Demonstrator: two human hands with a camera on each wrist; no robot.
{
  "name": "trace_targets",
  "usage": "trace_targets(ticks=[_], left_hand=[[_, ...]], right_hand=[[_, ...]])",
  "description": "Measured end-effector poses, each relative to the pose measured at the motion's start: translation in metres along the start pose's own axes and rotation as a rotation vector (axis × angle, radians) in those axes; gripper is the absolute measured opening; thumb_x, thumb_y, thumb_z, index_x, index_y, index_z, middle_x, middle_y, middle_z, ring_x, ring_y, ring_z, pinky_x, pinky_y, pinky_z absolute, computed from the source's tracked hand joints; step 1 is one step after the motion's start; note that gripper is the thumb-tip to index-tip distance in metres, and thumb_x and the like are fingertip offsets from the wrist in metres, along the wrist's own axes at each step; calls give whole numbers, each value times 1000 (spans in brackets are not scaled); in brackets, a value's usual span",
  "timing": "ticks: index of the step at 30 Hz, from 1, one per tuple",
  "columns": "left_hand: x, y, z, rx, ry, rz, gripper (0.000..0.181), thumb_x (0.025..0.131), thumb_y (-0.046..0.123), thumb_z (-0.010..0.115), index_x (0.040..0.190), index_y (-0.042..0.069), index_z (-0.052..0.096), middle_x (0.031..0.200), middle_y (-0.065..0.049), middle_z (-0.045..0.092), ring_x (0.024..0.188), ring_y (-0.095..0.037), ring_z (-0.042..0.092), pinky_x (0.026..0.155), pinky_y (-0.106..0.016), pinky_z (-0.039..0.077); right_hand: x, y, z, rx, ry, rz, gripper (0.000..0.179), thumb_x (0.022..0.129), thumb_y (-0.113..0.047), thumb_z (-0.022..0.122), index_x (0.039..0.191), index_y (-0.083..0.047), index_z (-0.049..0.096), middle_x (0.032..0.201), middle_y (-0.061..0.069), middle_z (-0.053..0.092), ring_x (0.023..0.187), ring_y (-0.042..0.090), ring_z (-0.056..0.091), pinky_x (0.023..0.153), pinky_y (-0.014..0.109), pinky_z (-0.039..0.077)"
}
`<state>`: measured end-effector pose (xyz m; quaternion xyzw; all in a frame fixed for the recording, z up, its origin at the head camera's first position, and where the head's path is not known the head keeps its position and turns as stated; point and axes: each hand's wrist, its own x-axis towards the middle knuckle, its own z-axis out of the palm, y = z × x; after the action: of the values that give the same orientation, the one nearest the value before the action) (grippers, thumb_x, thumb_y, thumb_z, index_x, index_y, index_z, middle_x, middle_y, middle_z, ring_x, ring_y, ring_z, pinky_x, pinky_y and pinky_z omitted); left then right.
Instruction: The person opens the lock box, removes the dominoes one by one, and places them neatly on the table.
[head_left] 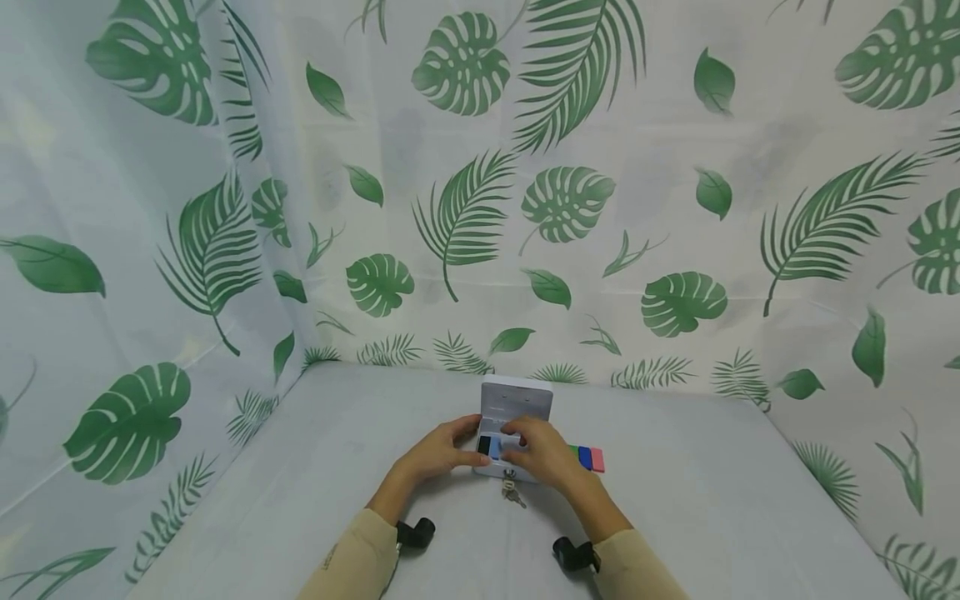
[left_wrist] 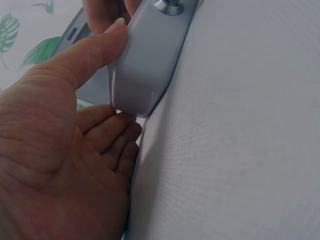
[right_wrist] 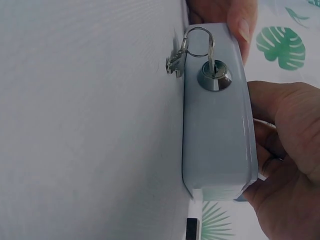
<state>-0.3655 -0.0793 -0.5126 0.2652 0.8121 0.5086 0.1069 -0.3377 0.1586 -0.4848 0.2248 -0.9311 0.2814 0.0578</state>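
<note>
Someone's left hand (head_left: 442, 450) gripped the left end of a glossy pale-grey rectangular box (right_wrist: 217, 135), open-lidded on a white cloth surface (head_left: 712, 483), a ring of silver keys (right_wrist: 176, 64) hanging from its front lock (right_wrist: 215, 80). The right hand (head_left: 551, 454) bent over its opening; whether it pinched anything could not be told.

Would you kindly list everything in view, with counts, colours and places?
Box: one, grey, open, head view's lower centre.
Table: one, white, under the box.
Leaf cloth: count unclear, white and green, behind the table.
Lock: one, silver, box front.
Keys: count unclear, silver, at the lock.
Box contents: count unclear, black and light blue, inside.
Coloured pieces: count unclear; green, blue, pink; right of box.
Sleeves: two, beige, head view's bottom.
Wrist cameras: two, black, beside sleeves.
Hands: two, bare, at the box.
</note>
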Motion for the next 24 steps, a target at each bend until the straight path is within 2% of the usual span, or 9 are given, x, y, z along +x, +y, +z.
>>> trace_targets(ticks=[5, 10, 24], left_hand=[[0, 2, 0, -4, 0, 1, 86, 88, 36, 85, 159, 11, 43, 161, -6, 48, 153, -32, 40, 126, -55, 31], [0, 2, 0, -18, 2, -16, 86, 88, 35, 85, 159, 11, 42, 162, -7, 47, 153, -33, 39, 126, -56, 30], [2, 0, 1, -27, 0, -15, 87, 88, 34, 85, 159, 10, 42, 162, -7, 46, 154, -33, 38, 126, -56, 30]], right_hand=[[1, -1, -1, 8, -18, 3, 37, 89, -15, 83, 124, -6, 73, 117, 9, 73, 90, 16, 61, 76, 31, 55], [3, -2, -1, 11, -27, -4, 36, 90, -15, 82, 123, -5, 74, 116, 9, 73, 91, 19, 62, 76, 33, 55], [7, -2, 4, -2, -48, 13, 34, 90, -14, 82, 122, -7, 74, 118, 9, 74, 90, 17, 61, 79, 36, 56]])
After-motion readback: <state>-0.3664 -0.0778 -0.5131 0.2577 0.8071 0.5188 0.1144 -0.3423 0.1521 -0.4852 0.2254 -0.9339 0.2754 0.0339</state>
